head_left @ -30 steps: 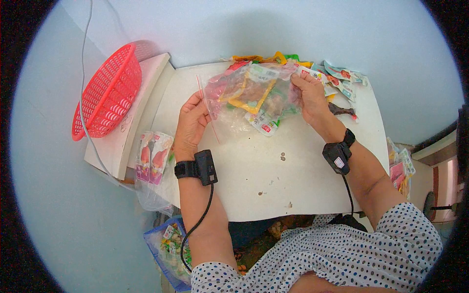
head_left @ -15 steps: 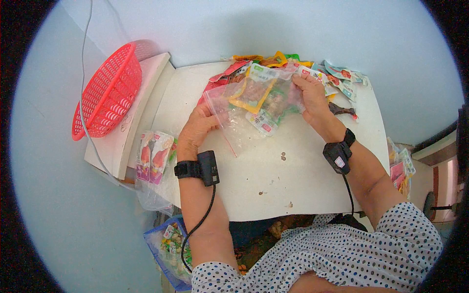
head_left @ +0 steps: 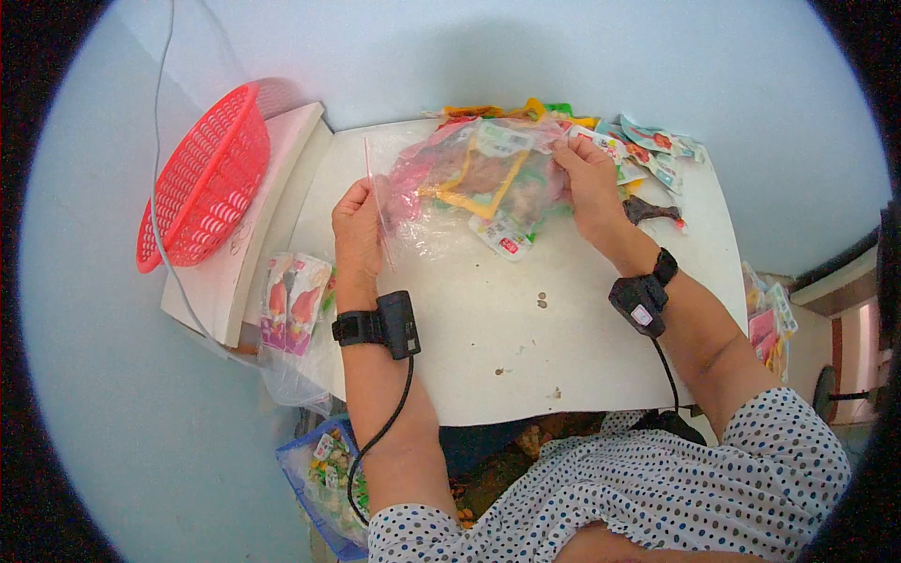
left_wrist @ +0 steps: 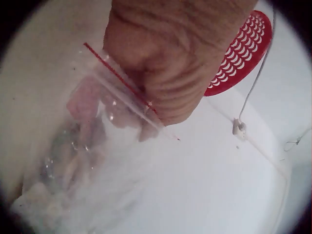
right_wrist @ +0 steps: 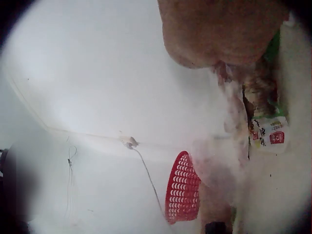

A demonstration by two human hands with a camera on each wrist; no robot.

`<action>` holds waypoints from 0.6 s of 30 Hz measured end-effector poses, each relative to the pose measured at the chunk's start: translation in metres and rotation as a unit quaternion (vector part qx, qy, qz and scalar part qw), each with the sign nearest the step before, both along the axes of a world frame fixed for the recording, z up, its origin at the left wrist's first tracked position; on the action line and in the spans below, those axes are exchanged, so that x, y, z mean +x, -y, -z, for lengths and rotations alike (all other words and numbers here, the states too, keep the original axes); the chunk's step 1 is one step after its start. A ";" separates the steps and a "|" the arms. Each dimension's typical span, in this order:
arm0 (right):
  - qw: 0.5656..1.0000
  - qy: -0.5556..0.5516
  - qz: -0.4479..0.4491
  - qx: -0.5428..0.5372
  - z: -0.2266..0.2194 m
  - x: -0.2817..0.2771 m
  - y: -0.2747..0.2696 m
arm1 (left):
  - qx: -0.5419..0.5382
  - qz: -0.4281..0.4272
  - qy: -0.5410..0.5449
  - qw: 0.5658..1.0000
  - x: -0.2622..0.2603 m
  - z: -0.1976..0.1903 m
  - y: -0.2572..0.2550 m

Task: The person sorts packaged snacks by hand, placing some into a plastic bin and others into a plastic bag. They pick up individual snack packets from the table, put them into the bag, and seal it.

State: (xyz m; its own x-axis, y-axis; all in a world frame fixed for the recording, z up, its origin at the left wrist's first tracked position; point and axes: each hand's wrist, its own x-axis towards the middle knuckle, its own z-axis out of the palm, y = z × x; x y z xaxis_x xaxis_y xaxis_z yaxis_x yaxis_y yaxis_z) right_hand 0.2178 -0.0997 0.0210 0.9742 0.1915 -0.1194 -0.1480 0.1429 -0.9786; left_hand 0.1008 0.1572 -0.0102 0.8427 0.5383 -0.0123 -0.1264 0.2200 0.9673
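A clear zip bag with a red strip [head_left: 418, 220] is stretched between both hands above the white table. At its strip end the left hand [head_left: 357, 225] grips the edge; the left wrist view shows the strip [left_wrist: 122, 80] running beside the curled left hand [left_wrist: 165, 58]. The right hand [head_left: 593, 183] pinches the bag's far end between thumb and fingers; its fingertips are hidden in the right wrist view, where the back of the hand [right_wrist: 219, 34] shows. Colourful food packets, one with a yellow edge [head_left: 483, 205], show through or behind the plastic.
A red basket [head_left: 208, 178] leans on a white board at the left. More packets [head_left: 657, 141] and a dark drumstick-shaped item [head_left: 650, 210] lie at the table's back right. Two pink packets [head_left: 296, 300] are at the left edge. Below stands a blue crate [head_left: 300, 483] with packets.
The left hand first moved right and down with the bag's strip end, then back left and up, so the bag is stretched wider. The right hand has shifted slightly left.
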 end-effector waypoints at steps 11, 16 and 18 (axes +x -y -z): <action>0.984 0.090 -0.115 -0.098 0.011 -0.019 -0.008 | 0.130 -0.096 0.015 0.987 -0.032 -0.044 -0.013; 0.979 0.133 -0.131 -0.085 0.014 -0.030 -0.012 | 0.195 -0.223 -0.017 0.955 -0.056 -0.099 0.018; 0.977 0.134 -0.154 -0.056 0.012 -0.036 -0.009 | 0.271 -0.273 -0.020 0.923 -0.073 -0.124 0.044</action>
